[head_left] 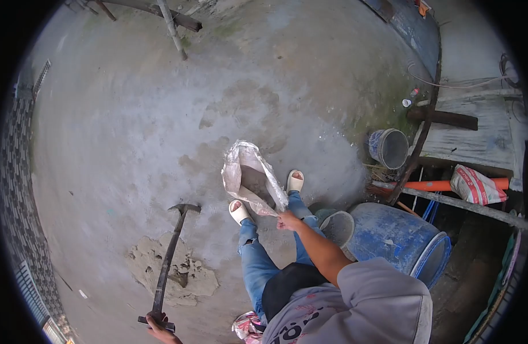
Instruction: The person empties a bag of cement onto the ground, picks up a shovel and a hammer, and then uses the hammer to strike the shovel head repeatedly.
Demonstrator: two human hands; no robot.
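My right hand is closed on the rim of a whitish woven sack, which stands upright with its mouth open between my feet. Grey powdery material shows inside. At the lower left, my left hand grips the T-shaped handle of a shovel; some of its fingers are hidden. The long dark shaft runs away from me, and its curved metal blade, seen almost edge-on, touches the floor. A patch of wet grey mortar lies under and beside the shaft.
A blue drum lies on its side at my right, beside a grey bucket. Further off is another bucket. A red-and-white bag rests near an orange pipe. Wooden props stand at the far left.
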